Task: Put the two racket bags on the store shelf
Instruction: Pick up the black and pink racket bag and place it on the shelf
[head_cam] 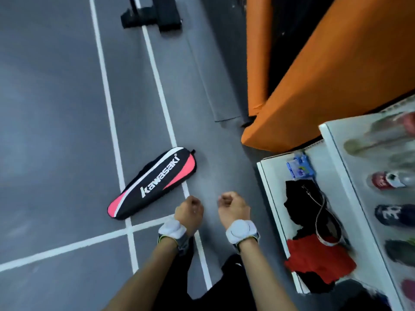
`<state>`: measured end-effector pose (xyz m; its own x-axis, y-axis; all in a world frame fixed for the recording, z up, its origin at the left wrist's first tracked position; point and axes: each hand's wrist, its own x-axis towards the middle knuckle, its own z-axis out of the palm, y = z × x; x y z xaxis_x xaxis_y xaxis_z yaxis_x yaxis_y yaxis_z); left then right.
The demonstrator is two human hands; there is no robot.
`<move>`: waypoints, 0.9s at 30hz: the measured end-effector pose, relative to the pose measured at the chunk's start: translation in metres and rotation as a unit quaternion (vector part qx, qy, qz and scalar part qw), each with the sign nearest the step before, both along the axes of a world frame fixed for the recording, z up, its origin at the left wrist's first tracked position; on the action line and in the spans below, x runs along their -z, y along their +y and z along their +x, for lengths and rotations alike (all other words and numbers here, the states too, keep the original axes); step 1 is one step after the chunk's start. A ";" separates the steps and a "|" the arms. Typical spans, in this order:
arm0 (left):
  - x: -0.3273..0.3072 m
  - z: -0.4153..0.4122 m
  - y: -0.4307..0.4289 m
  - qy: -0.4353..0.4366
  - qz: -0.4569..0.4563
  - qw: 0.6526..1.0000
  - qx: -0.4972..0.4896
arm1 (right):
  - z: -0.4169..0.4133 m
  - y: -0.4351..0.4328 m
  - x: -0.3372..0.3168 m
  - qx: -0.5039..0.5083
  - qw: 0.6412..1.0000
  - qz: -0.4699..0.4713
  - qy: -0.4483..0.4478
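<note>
A black racket bag [152,184] with pink and white panels lies flat on the floor, slanted. Its lower end sits just left of the left hand's curled fingers [193,204], not touching. White lettering runs along it.

I see both forearms reaching up from the bottom centre of the frame, side by side. My left hand [189,213] is curled into a loose fist, empty. My right hand [233,206], just beside it, is fisted too. Each wrist wears a white band.
</note>
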<state>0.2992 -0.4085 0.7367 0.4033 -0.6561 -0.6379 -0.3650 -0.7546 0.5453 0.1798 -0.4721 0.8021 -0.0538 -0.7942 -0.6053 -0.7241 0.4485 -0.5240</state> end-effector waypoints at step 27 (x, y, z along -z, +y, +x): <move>0.376 0.357 0.066 -0.009 0.111 0.959 -0.262 | 0.402 -0.025 0.424 -0.487 0.867 0.093 0.049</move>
<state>0.6562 -0.3423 0.3604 0.6524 -0.2106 -0.7281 0.0873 -0.9333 0.3482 0.5816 -0.4975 0.3781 0.5284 -0.3809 -0.7587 -0.8443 -0.3294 -0.4227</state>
